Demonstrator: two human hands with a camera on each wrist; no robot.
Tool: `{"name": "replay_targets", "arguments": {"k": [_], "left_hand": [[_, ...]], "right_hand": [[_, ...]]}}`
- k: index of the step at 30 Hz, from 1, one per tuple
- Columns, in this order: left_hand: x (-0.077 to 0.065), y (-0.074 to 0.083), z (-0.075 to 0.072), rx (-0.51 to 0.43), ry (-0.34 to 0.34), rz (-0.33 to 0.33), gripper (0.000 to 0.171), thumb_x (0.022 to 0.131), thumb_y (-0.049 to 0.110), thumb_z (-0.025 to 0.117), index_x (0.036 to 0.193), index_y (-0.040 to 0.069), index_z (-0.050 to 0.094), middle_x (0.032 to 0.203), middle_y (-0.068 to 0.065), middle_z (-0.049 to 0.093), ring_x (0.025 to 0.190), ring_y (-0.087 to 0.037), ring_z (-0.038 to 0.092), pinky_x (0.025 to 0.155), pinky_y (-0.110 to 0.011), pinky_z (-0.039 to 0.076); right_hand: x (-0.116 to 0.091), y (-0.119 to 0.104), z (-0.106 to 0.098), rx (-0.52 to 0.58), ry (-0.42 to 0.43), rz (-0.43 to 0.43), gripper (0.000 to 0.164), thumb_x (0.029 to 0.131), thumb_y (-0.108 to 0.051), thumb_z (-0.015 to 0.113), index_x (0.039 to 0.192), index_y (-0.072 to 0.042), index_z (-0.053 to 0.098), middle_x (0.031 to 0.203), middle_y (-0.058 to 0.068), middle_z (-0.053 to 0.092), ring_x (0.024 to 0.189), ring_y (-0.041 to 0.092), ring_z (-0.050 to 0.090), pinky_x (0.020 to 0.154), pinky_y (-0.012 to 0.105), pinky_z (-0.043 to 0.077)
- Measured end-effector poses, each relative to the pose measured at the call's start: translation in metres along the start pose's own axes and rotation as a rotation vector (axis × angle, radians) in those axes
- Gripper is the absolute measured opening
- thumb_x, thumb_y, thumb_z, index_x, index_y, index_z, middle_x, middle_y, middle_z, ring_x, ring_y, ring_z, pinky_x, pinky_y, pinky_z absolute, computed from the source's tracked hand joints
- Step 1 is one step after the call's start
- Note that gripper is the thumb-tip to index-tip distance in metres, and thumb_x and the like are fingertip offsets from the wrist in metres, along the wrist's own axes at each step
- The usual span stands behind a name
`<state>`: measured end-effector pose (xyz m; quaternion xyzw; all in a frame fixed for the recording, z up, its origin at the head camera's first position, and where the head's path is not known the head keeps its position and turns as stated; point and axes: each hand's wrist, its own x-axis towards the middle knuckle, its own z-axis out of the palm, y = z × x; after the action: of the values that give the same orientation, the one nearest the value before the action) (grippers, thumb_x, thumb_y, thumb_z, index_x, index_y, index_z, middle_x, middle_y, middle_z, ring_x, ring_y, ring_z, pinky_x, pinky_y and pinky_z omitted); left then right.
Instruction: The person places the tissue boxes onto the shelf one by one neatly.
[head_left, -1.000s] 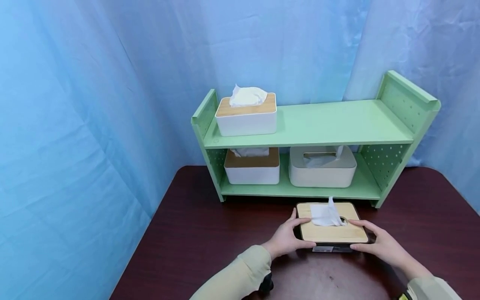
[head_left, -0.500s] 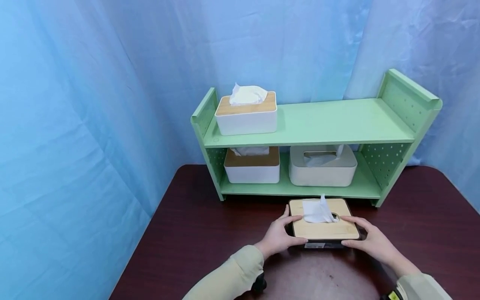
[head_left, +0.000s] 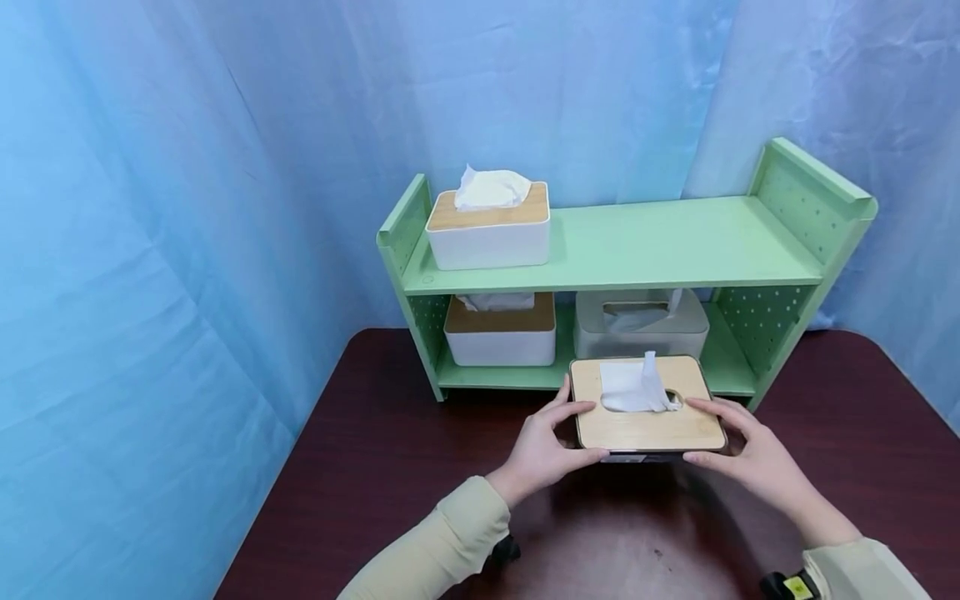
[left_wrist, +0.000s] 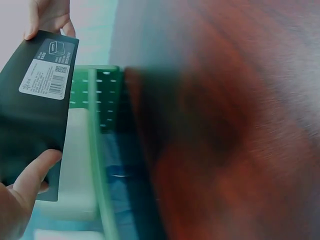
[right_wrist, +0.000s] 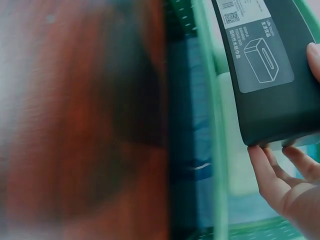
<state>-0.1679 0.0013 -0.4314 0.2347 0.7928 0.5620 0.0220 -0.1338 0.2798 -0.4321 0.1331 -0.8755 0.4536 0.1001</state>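
A black tissue box [head_left: 637, 417] with a pale wooden lid hangs in front of the green shelf's lower level, held between both hands. White tissue [head_left: 633, 387] sticks out of its lid slot. My left hand [head_left: 538, 446] grips its left end, thumb on the near side and fingers at the lid edge. At the right end, my right hand [head_left: 757, 454] grips it in a similar way. The wrist views show the box's black face [left_wrist: 30, 122] with a printed label [right_wrist: 257, 45]. The left thumb [left_wrist: 40, 170] presses on that face. The far side of the box is hidden in the head view.
On the green two-level shelf [head_left: 675, 242], a white tissue box with a wooden lid [head_left: 487, 246] stands at upper left. Below it is a similar box [head_left: 498, 346]. A cream tissue box [head_left: 641, 325] stands at lower right, partly covered by the held one. Dark table [head_left: 375, 483] underneath.
Both hands first shifted the black tissue box left near the table, then raised it upward in the view, so it now overlaps the shelf's lower front edge.
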Motion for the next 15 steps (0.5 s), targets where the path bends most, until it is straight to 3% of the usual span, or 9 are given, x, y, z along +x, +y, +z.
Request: {"name": "replay_targets", "arguments": {"k": [4, 9, 11, 15], "left_hand": [[0.003, 0.016, -0.010, -0.086, -0.006, 0.030, 0.055, 0.074, 0.007, 0.081, 0.125, 0.007, 0.061, 0.157, -0.007, 0.018, 0.133, -0.025, 0.042, 0.080, -0.018, 0.052], [0.006, 0.035, -0.023, -0.047, 0.005, 0.079, 0.055, 0.073, 0.009, 0.081, 0.125, 0.009, 0.062, 0.157, -0.005, 0.018, 0.135, -0.023, 0.038, 0.085, -0.018, 0.050], [0.007, 0.044, -0.027, -0.010, 0.011, 0.099, 0.055, 0.073, 0.011, 0.081, 0.125, 0.010, 0.062, 0.157, -0.005, 0.019, 0.136, -0.022, 0.037, 0.084, -0.017, 0.050], [0.009, 0.062, -0.035, -0.030, 0.005, 0.128, 0.055, 0.074, 0.008, 0.081, 0.125, 0.008, 0.061, 0.157, -0.004, 0.018, 0.131, -0.022, 0.046, 0.078, -0.018, 0.053]], "right_hand": [[0.006, -0.018, -0.009, 0.018, 0.029, -0.032, 0.064, 0.073, -0.004, 0.080, 0.132, -0.003, 0.053, 0.130, 0.017, 0.038, 0.101, -0.021, 0.042, 0.079, 0.000, 0.039], [0.013, -0.038, -0.019, -0.014, 0.057, -0.047, 0.064, 0.073, -0.005, 0.080, 0.131, -0.006, 0.055, 0.131, 0.016, 0.039, 0.098, -0.020, 0.044, 0.075, 0.001, 0.041], [0.014, -0.044, -0.024, -0.032, 0.070, -0.044, 0.064, 0.073, -0.006, 0.081, 0.132, -0.008, 0.055, 0.133, 0.008, 0.040, 0.096, -0.020, 0.044, 0.072, 0.002, 0.042], [0.018, -0.059, -0.032, -0.032, 0.103, -0.045, 0.064, 0.073, -0.005, 0.080, 0.132, -0.012, 0.055, 0.127, -0.020, 0.039, 0.089, -0.016, 0.050, 0.066, 0.005, 0.044]]}}
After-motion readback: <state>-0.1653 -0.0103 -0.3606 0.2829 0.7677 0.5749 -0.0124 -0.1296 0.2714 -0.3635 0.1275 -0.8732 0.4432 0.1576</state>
